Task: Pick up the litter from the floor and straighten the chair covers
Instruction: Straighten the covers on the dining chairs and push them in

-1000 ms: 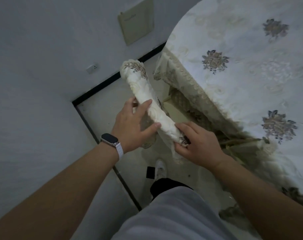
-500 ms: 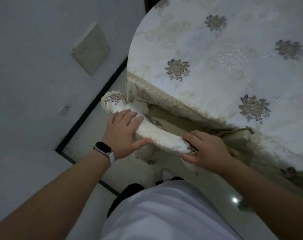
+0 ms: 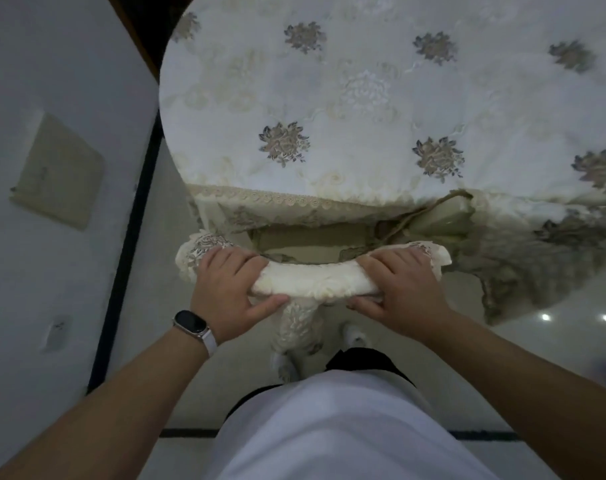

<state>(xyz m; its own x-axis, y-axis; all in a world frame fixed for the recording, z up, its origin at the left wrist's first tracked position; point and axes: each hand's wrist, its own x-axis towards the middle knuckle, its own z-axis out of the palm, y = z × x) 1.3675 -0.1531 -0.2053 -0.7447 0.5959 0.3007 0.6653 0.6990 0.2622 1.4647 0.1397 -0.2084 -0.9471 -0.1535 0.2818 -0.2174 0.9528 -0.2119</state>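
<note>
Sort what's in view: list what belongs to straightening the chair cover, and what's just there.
Job: cream embroidered fabric chair cover on the chair back; left hand and right hand, both gripping it.
Just there: white floral tablecloth on the round table; beige square wall panel; white wall socket; black smartwatch.

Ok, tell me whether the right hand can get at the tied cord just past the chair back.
Probably yes: the cord lies uncovered just beyond the right hand, nothing between them. That hand grips the chair cover, so it must let go first.
</note>
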